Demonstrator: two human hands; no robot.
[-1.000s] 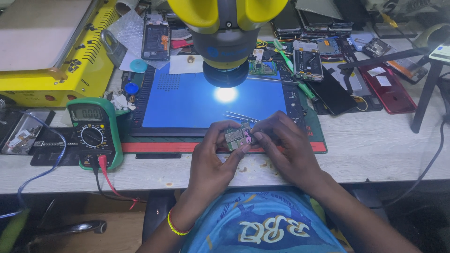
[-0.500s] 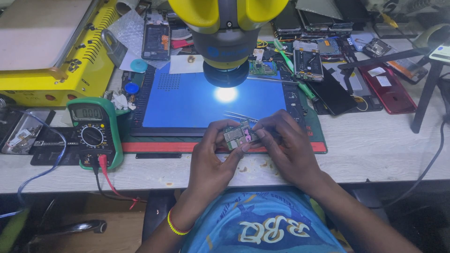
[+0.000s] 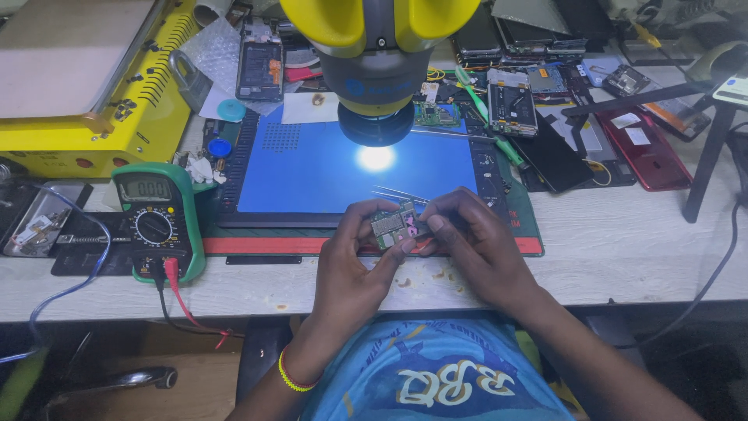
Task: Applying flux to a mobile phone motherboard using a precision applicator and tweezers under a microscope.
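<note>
Both of my hands hold a small green circuit board [image 3: 394,224] over the front edge of the blue work mat [image 3: 312,175]. My left hand [image 3: 354,269] grips the board's left side, thumb and fingers around it. My right hand [image 3: 475,245] pinches its right end with thumb and forefinger. Thin metal tweezers [image 3: 399,195] lie on the mat just behind the board. Above the mat hangs a yellow and grey microscope head [image 3: 378,54] that casts a bright light spot [image 3: 375,158].
A green multimeter [image 3: 156,222] with red and black leads stands to the left. Behind it is a yellow machine [image 3: 93,86]. Opened phones [image 3: 510,101], a red phone back [image 3: 643,144], a green-handled tool [image 3: 491,129] and loose boards crowd the back. A black stand leg [image 3: 705,168] is at right.
My hands have shifted the board only slightly; the fingers of my right hand have adjusted their pinch on its right end.
</note>
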